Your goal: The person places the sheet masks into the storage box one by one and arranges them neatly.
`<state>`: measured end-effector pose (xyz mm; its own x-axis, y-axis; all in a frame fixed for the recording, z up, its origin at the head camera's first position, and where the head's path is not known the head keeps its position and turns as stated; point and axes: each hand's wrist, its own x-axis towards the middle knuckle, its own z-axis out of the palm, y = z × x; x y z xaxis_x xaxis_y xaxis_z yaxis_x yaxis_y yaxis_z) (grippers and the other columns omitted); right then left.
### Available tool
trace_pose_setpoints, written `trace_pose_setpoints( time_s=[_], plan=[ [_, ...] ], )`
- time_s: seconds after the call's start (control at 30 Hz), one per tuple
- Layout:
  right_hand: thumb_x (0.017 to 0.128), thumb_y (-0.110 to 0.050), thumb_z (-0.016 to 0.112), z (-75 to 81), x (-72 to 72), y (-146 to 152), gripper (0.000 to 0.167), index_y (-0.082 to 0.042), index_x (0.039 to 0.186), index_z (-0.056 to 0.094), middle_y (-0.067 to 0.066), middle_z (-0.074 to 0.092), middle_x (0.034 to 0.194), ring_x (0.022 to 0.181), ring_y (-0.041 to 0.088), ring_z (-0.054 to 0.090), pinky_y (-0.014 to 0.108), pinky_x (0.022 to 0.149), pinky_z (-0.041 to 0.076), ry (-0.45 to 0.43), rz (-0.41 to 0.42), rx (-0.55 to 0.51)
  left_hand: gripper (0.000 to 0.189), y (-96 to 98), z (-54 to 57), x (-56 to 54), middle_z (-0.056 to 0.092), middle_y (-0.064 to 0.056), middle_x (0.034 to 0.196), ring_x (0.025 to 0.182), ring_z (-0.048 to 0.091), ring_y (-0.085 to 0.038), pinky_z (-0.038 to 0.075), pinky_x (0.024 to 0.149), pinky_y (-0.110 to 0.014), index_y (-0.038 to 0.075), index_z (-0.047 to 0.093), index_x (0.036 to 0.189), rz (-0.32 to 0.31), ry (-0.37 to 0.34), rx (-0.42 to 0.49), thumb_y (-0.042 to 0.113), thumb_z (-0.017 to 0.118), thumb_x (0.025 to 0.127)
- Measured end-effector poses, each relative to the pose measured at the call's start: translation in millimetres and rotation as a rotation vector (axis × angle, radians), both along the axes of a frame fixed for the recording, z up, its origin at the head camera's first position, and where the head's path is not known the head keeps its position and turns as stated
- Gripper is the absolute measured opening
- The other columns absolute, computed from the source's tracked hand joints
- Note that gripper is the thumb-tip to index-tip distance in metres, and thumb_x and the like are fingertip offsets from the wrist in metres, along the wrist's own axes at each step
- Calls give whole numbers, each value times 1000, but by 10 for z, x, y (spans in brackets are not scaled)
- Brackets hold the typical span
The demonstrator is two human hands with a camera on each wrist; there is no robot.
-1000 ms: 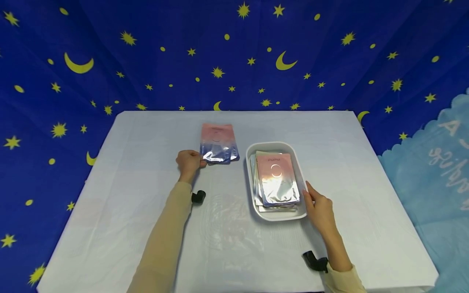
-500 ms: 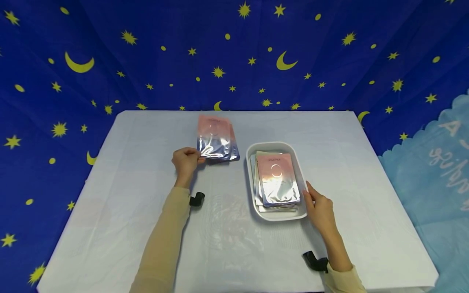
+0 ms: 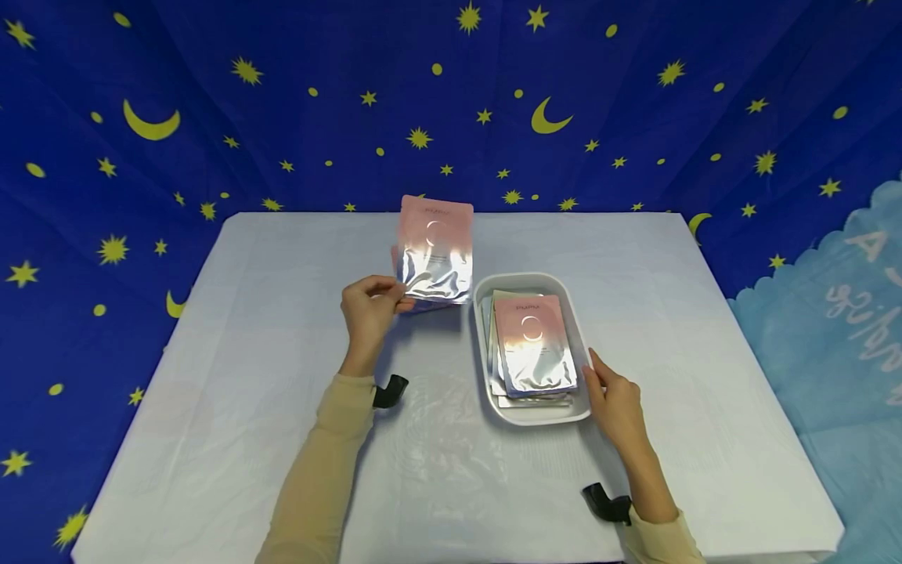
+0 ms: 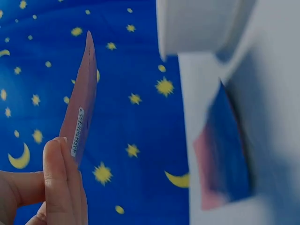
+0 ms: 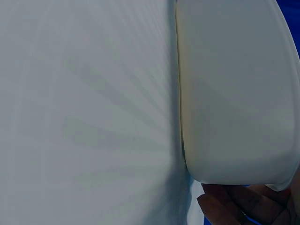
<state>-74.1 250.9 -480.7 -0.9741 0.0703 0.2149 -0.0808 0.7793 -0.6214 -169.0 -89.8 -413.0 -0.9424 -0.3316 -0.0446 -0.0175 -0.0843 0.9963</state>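
Observation:
In the head view, my left hand (image 3: 369, 317) pinches a pink-to-silver foil sachet (image 3: 435, 247) by its lower left corner, raised above the table. The left wrist view catches this sachet (image 4: 80, 98) nearly edge-on, with a barcode label on its back. Another pink and blue sachet (image 3: 431, 307) lies on the table underneath, mostly covered in the head view. My right hand (image 3: 617, 403) grips the lower right rim of a white plastic tray (image 3: 524, 416). A pink and silver sachet (image 3: 533, 345) tops several stacked packets in that tray. The right wrist view shows the tray's outer wall (image 5: 239, 93), with fingers against its end.
A white cover lies over the table (image 3: 247, 352), whose far edge meets a blue curtain (image 3: 338, 63) with yellow stars and moons. Light blue cloth (image 3: 831, 337) hangs at the right. Each wrist carries a black camera mount (image 3: 391, 391).
My left hand has lifted the top sachet off the table pile and swung it right, toward the tray. The right hand and the tray have stayed still.

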Motion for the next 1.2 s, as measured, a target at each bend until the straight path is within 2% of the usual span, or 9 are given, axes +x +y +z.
trace_pose_setpoints(
  time_s=[0.23,0.4,0.57,0.77,1.0,1.2],
  plan=[
    [99,-12,56,-3,3,0,37,6,131,57,32,68,105,74,38,70,33,49,51,-9,-2,0,12,256,83,170,61,-22,82,49,65,-5,59,57,-24,-20,64,96,-68,70,-20,-15,61,85],
    [99,-12,56,-1,0,2,37,7,131,56,32,68,104,73,38,70,33,49,51,-8,1,-2,10,443,84,287,65,-29,84,52,67,-8,60,58,-26,-18,66,94,-121,78,-43,-13,63,84],
    [99,-11,56,7,-5,-1,37,7,131,56,32,68,103,72,38,70,32,48,51,4,4,-4,9,587,13,377,66,-30,85,58,71,-23,60,58,-27,-16,67,92,-182,86,-73,-12,65,84],
    [99,-11,56,13,-7,0,37,7,131,56,32,68,104,73,38,70,33,49,52,11,6,-8,9,741,-87,439,66,-30,81,61,71,-37,59,55,-28,-16,66,90,-225,73,-86,-12,65,82],
    [98,-10,56,-8,-11,11,37,6,132,56,32,68,103,67,34,68,26,47,48,-4,-2,-10,8,897,-182,502,65,-26,81,63,72,-36,59,56,-28,-14,67,90,-260,15,-110,-10,66,83],
    [98,-9,56,-13,-11,12,36,7,130,57,32,68,99,69,37,69,30,48,49,16,-1,-1,6,999,-269,537,68,-26,78,61,72,-34,58,53,-24,-13,66,88,-268,36,-180,-9,65,83]
  ],
)
